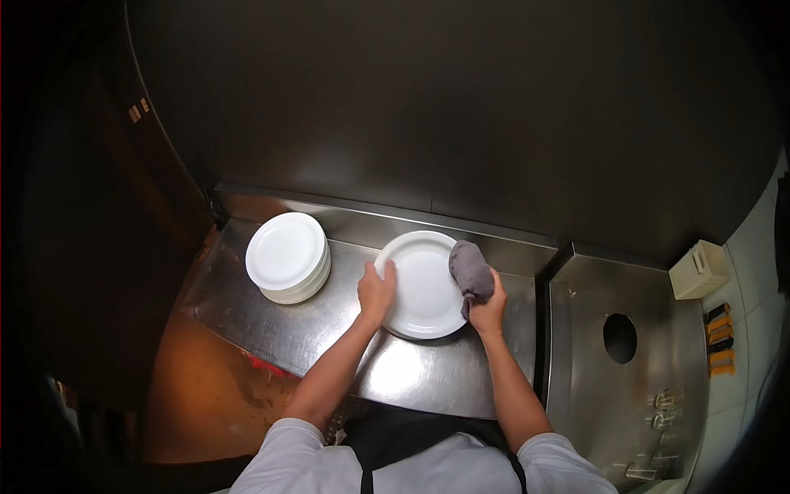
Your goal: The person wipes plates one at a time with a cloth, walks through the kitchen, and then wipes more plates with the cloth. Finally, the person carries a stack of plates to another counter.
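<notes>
In front of me a round white plate (pixel 424 284) lies over the steel counter, with at least one more plate edge showing under it. My left hand (pixel 377 290) grips its left rim, thumb over the edge and fingers mostly hidden below. On the right side, my right hand (pixel 489 306) is closed around a bunched grey-purple cloth (pixel 471 273), which rests against the plate's right rim. To the left stands a stack of several white plates (pixel 288 255), apart from both hands.
The steel counter (pixel 234 284) ends at a raised back edge under a dark wall. A steel surface with a round hole (pixel 620 337) adjoins at right. Beyond are a cream box (pixel 699 270), knives with orange and black handles (pixel 720 339) and several small glass-like items (pixel 665 412).
</notes>
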Demonstrator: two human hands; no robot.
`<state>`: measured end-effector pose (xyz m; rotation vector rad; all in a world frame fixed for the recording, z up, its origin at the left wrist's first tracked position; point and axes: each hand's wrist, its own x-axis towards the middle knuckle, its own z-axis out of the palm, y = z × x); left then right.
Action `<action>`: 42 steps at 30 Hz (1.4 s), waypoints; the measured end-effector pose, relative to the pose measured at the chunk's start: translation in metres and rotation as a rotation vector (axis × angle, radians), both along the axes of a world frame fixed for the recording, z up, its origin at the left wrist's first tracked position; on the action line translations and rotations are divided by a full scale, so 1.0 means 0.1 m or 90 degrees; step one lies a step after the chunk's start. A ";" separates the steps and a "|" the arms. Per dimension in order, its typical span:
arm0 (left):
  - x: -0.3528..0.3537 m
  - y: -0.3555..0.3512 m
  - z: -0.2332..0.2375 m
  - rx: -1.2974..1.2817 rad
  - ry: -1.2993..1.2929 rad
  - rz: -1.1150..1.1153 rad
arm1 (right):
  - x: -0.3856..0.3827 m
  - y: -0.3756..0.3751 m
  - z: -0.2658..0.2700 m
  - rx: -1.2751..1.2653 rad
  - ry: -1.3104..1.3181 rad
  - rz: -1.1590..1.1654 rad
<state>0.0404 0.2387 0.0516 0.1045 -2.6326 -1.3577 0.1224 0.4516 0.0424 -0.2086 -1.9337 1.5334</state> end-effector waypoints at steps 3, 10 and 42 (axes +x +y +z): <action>0.00 0.01 0.06 0.061 -0.032 -0.014 | 0.24 -0.18 0.59 -0.131 0.051 0.142; 0.37 0.47 -0.21 0.405 0.012 -0.251 | 0.03 -0.56 0.60 -0.374 -0.217 0.266; 0.06 -0.85 0.45 0.059 0.146 0.079 | 0.81 -1.14 0.25 -0.497 -0.037 0.405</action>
